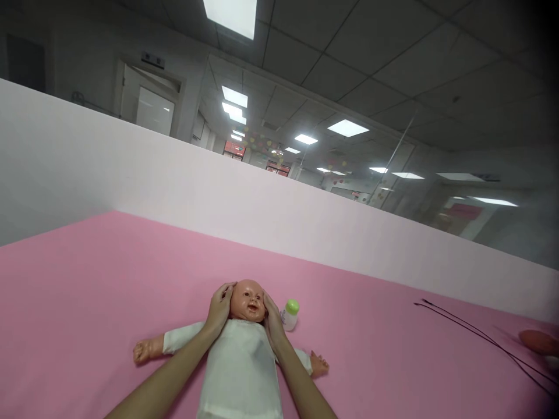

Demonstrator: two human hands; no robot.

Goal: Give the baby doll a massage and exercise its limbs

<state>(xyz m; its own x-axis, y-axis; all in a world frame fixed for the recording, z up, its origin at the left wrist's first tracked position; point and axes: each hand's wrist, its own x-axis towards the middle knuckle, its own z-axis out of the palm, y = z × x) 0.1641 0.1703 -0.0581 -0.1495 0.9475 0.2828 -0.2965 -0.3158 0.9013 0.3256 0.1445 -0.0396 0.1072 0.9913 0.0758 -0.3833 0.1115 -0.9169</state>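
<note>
A baby doll (pixel 240 366) in a white garment lies on its back on the pink surface (pixel 87 302), arms spread out to both sides. My left hand (pixel 219 308) cups the left side of the doll's head, fingers curled over the top of it. My right hand (pixel 273 320) presses flat against the other side of the head. Both hands hold the doll's head between them. A small white bottle with a green cap (pixel 290 314) lies just right of my right hand.
A low white wall (pixel 218 198) borders the pink surface at the back. Thin black wires (pixel 480 337) run across the surface at the right, toward an orange-red object (pixel 539 342) at the right edge.
</note>
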